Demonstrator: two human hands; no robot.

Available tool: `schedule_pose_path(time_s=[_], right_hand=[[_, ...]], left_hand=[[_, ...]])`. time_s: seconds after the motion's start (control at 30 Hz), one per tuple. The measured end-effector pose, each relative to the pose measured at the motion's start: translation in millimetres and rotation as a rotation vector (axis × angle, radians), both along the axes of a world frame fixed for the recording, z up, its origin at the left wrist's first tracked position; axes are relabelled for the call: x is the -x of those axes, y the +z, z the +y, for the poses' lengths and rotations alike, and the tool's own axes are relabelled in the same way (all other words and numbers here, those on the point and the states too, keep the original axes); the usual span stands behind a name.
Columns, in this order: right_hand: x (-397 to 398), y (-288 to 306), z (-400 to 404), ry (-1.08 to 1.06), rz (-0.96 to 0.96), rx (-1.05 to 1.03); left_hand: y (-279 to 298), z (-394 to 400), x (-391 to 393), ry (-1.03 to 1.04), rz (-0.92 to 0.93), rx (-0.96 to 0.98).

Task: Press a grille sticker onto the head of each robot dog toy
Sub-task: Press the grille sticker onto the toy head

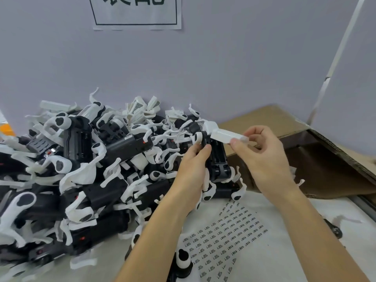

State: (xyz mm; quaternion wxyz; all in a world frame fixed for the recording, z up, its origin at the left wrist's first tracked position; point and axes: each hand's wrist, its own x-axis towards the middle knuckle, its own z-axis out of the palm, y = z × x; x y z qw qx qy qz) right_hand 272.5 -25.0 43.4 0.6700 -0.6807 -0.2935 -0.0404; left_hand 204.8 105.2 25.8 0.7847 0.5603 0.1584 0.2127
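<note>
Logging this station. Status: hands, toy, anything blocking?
Left hand grips robot dog toy body. Right hand pinches its white head. Sticker sheet flat on table below, unobstructed. Toy pile crowds left.

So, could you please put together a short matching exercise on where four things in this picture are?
1. toy pile
2. sticker sheet
3. cardboard box
4. paper sign

a. on the wall
b. flat on the table, between the forearms
c. left, against the wall
d. right, behind the right hand

Pairs: 1-c, 2-b, 3-d, 4-a
</note>
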Motion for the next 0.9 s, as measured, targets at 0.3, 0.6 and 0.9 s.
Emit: schedule_pose_path(time_s=[0.3, 0.6, 0.9], right_hand=[[-2.9, -2.9, -3.6, 0.113, -0.075, 0.413], [8.6, 6.3, -2.6, 0.049, -0.172, 0.313], [21.2, 2.8, 9.2, -0.056, -0.416, 0.508]], left_hand=[[-1.6, -2.4, -0.7, 0.01, -0.076, -0.034], [-0.2, -6.9, 1.9, -0.032, -0.104, -0.056], [-2.5, -7.1, -0.1, -0.005, -0.123, -0.112]])
